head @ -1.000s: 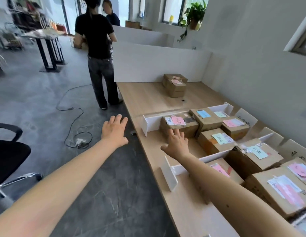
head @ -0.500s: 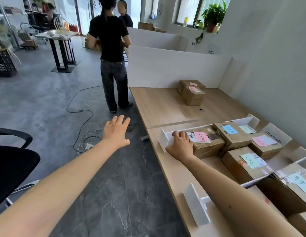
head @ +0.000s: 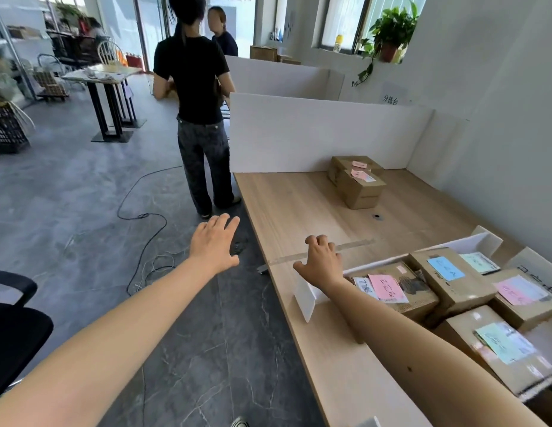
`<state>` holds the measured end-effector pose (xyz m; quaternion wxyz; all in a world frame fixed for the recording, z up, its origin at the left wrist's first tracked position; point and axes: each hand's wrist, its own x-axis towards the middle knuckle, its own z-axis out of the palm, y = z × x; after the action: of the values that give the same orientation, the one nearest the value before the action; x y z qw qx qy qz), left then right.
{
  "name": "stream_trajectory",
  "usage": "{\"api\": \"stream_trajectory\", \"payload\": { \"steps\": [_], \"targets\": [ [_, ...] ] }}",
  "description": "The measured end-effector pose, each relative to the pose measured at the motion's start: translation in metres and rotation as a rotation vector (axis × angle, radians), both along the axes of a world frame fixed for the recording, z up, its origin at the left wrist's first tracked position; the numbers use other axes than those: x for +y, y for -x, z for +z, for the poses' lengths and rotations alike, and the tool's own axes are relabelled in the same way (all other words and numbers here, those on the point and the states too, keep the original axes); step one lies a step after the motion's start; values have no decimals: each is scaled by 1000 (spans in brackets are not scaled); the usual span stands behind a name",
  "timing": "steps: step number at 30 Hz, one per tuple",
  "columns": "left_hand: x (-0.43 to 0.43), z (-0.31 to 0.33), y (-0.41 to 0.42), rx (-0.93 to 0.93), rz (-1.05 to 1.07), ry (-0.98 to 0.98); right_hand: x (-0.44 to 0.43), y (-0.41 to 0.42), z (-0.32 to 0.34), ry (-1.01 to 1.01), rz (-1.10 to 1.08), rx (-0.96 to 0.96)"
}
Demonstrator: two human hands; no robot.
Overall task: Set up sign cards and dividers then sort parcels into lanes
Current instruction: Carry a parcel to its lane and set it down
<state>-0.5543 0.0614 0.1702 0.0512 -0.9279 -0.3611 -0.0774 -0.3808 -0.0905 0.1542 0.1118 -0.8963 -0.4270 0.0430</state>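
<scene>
L hand [head: 214,245] spread flat over floor; R hand [head: 322,260] loosely bent, empty, just past divider [head: 305,295]. Two unsorted parcels [head: 358,183] sit far down table [head: 299,204]. Risk: R forearm clips divider, tips it.

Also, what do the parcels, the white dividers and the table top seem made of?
Parcels: brown cardboard, matte, taped seams. White dividers: smooth, stiff sheet with thick edge, perhaps foam board or plastic. Table top: pale wood-grain, low sheen, likely laminate.

Bright daylight from far windows [head: 345,23], panes blown out. Soft shadows under parcels [head: 359,183]. Wide-angle bending at frame edges. Slight softness overall; far left background hazy.
</scene>
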Motion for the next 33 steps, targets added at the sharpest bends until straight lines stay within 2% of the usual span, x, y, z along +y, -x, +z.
{"api": "stream_trajectory", "payload": {
  "steps": [13, 19, 33],
  "targets": [
    [153, 34, -90, -12, 46, -33, 167, -102, 25, -45, 45, -20],
    [194, 32, -113, 14, 82, -55, 206, -130, 29, -62, 126, -61],
    [275, 4, -179, 5, 49, -21, 266, -176, 7, -82, 11, -25]
  ]
}}
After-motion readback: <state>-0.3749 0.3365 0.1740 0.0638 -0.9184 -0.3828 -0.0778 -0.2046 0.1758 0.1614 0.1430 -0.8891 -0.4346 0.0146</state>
